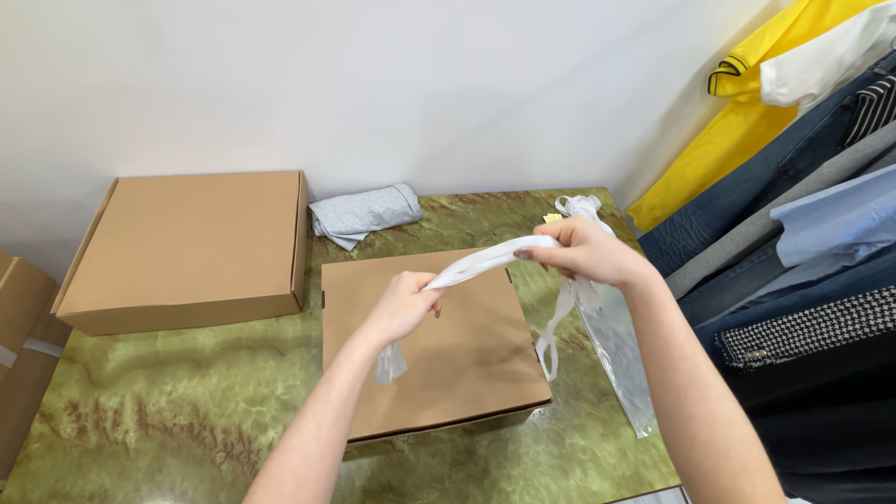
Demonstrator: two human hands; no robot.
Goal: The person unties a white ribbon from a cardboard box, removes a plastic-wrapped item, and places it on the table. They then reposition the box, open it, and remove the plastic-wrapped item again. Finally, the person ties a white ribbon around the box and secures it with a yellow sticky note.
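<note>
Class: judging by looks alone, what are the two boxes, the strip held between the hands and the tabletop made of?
Boxes: matte brown cardboard, with folded edges. Strip: seemingly thin white plastic film or fabric; limp, slightly translucent. Tabletop: glossy green veined stone, or an imitation.

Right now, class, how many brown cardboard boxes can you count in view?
3: a large closed box back left on the table, a flat box under the hands, and a partly cropped box at the left edge. More may be hidden.

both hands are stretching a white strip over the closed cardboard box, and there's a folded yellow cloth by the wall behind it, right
Not quite: the folded cloth by the wall is grey, not yellow, as the head view shows. The rest holds: the left hand and right hand hold a white strip taut over the closed cardboard box.
</note>
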